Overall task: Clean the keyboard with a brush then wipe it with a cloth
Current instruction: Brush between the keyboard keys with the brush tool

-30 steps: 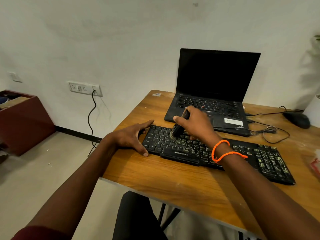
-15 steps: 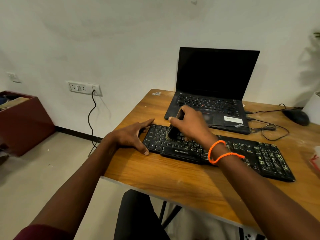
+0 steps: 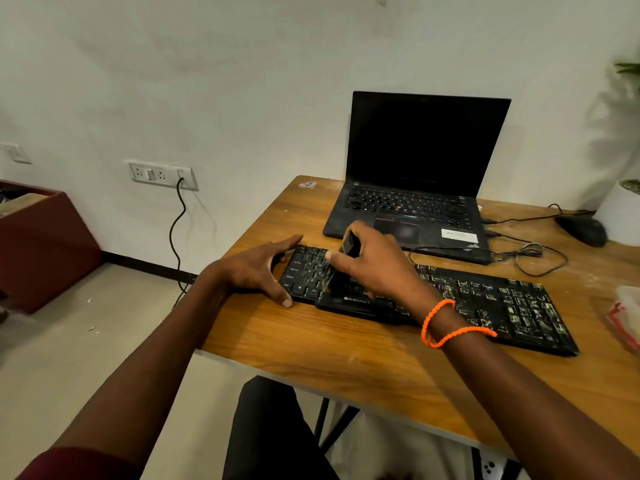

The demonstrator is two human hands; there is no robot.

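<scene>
A black keyboard [image 3: 502, 303] speckled with pale dust lies across the wooden table [image 3: 346, 355]. My right hand [image 3: 375, 265] grips a dark brush [image 3: 337, 271] by its handle, bristles down on the keys near the keyboard's left end. My left hand [image 3: 259, 268] rests with spread fingers against the keyboard's left edge, thumb on the table at the front corner, holding it steady. An orange cord bracelet circles my right wrist. I cannot make out a cloth for certain.
An open black laptop [image 3: 415, 188] stands behind the keyboard. A black mouse [image 3: 583, 230] and tangled cables [image 3: 533, 254] lie at the back right beside a white pot [image 3: 620, 216]. A clear plastic packet [image 3: 627, 317] sits at the right edge. A maroon bin [image 3: 41, 244] stands on the floor left.
My right hand has carried the brush leftward along the keys toward the keyboard's left end. The left hand has stayed at the left edge.
</scene>
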